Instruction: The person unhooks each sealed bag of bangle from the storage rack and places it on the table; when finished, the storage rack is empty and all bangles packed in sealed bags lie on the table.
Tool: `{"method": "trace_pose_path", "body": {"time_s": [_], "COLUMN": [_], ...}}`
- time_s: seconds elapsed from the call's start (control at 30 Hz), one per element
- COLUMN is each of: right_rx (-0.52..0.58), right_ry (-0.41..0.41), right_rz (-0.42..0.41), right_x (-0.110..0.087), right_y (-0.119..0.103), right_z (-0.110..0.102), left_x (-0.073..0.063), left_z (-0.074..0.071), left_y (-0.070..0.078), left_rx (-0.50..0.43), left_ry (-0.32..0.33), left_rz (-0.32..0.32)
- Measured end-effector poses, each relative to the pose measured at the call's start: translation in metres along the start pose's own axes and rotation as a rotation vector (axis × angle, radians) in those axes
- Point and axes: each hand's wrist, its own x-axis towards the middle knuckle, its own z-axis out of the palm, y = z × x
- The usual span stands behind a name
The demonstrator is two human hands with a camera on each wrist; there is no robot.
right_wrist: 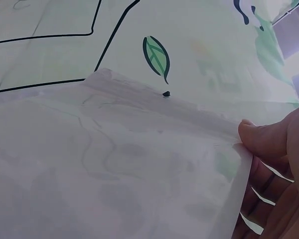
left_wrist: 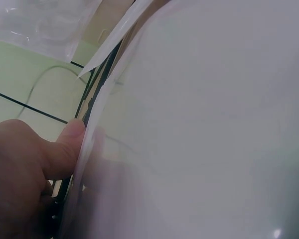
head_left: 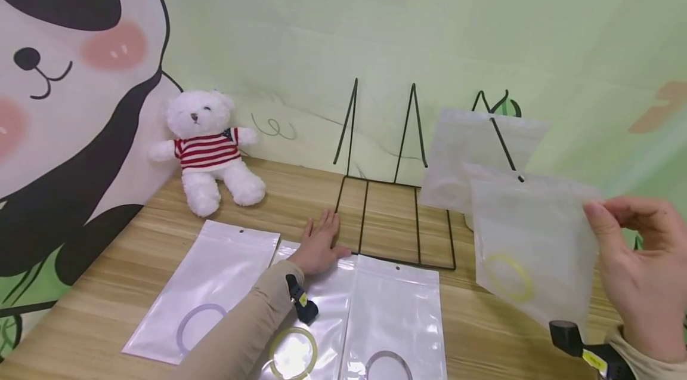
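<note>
My right hand (head_left: 644, 266) pinches the upper right edge of a translucent zip bag (head_left: 542, 237) with a yellow ring inside. The tip of a black prong pokes through the hole near that bag's top edge. Farther back on the same prong hangs another translucent bag (head_left: 456, 153). My left hand (head_left: 316, 243) rests with its fingers spread at the near left corner of the black wire rack (head_left: 415, 219), its thumb by the front bar. Under the left wrist lies a white zip bag (head_left: 327, 302) with a yellow ring.
White zip bags with rings lie on either side: one at left (head_left: 225, 266) and one at right (head_left: 399, 302). A white teddy bear (head_left: 209, 150) in a striped shirt sits at the back left of the wooden table (head_left: 96, 326). Behind is a printed backdrop (head_left: 268, 22).
</note>
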Motion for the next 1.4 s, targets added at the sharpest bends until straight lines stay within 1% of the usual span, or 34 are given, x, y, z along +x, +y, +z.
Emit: {"method": "trace_pose_path", "body": {"time_s": [0.1, 0.17, 0.4, 0.5, 0.63, 0.67, 0.8, 0.87, 1.0, 1.1, 1.23, 1.4], "right_rx": [-0.042, -0.057, -0.036, 0.004, 0.087, 0.086, 0.04, -0.017, -0.085, -0.107, -0.138, -0.207], "right_ry": [0.004, 0.01, 0.012, -0.003, -0.021, -0.028, -0.051, -0.07, -0.096, -0.118, -0.136, -0.155], "right_rz": [0.028, 0.032, 0.047, 0.007, -0.046, -0.056, -0.076, -0.07, -0.018, 0.027, 0.062, 0.091], "right_x": [-0.002, -0.003, -0.007, -0.01, -0.017, -0.019, -0.027, -0.031, -0.038, -0.04, -0.041, -0.04], "right_y": [0.0, -0.001, -0.006, -0.009, -0.009, -0.009, -0.008, -0.008, -0.002, 0.005, 0.016, 0.033], "right_z": [-0.002, -0.003, -0.007, -0.008, -0.007, -0.007, -0.007, -0.008, -0.009, -0.009, -0.009, -0.01], "left_x": [0.0, 0.0, -0.001, -0.001, -0.001, -0.001, -0.001, -0.001, -0.002, -0.002, -0.001, -0.001], "left_z": [0.0, -0.001, 0.0, 0.0, 0.0, 0.0, 0.0, 0.0, 0.0, 0.0, 0.0, 0.0], "left_y": [0.0, 0.001, 0.002, 0.001, 0.002, 0.002, 0.002, 0.001, 0.001, 0.001, 0.001, 0.001], "left_rx": [0.001, 0.001, 0.014, 0.011, 0.006, 0.003, 0.003, 0.004, 0.01, 0.011, 0.013, 0.011], "left_ry": [-0.001, 0.0, 0.0, 0.001, 0.001, 0.003, 0.005, 0.007, 0.006, 0.005, 0.004, 0.005], "left_rz": [0.001, 0.0, -0.007, -0.008, -0.01, -0.01, -0.009, -0.007, -0.006, -0.009, -0.013, -0.014]}}
